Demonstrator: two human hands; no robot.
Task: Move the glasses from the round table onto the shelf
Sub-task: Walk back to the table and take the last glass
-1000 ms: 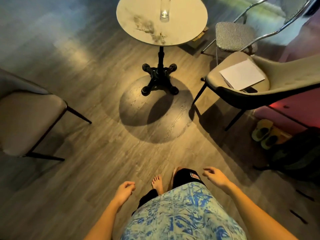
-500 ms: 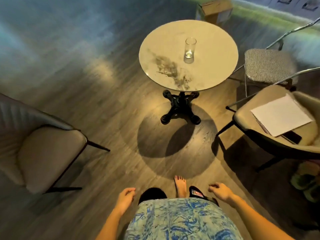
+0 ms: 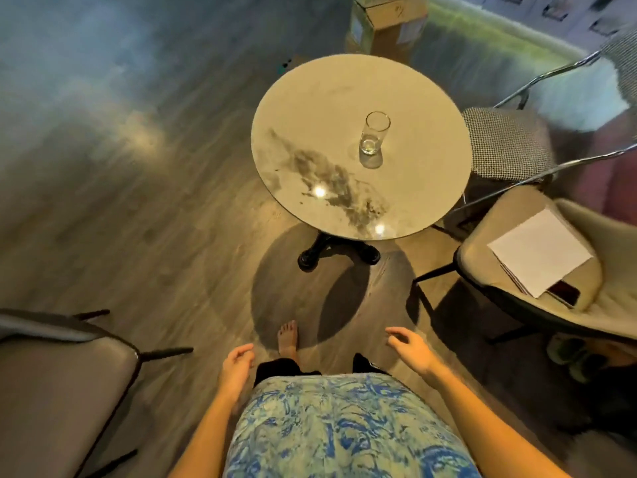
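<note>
One tall clear glass (image 3: 374, 138) stands upright right of centre on the round marble table (image 3: 424, 108), which rests on a black pedestal base (image 3: 339, 251). My left hand (image 3: 236, 365) hangs low by my hip with loosely curled fingers, holding nothing. My right hand (image 3: 412, 348) is low too, fingers spread and empty. Both hands are well short of the table, over the floor. No shelf is in view.
A beige chair (image 3: 537, 298) holding white paper (image 3: 539, 255) and a dark phone (image 3: 563, 292) stands right of the table. A checked metal chair (image 3: 506, 143) is behind it. A grey chair (image 3: 58, 377) is at my left. A cardboard box (image 3: 386, 24) sits beyond the table.
I have walked toward the round table; it and the glass are now nearer and lower in view. My right hand has lifted slightly and spread its fingers.
</note>
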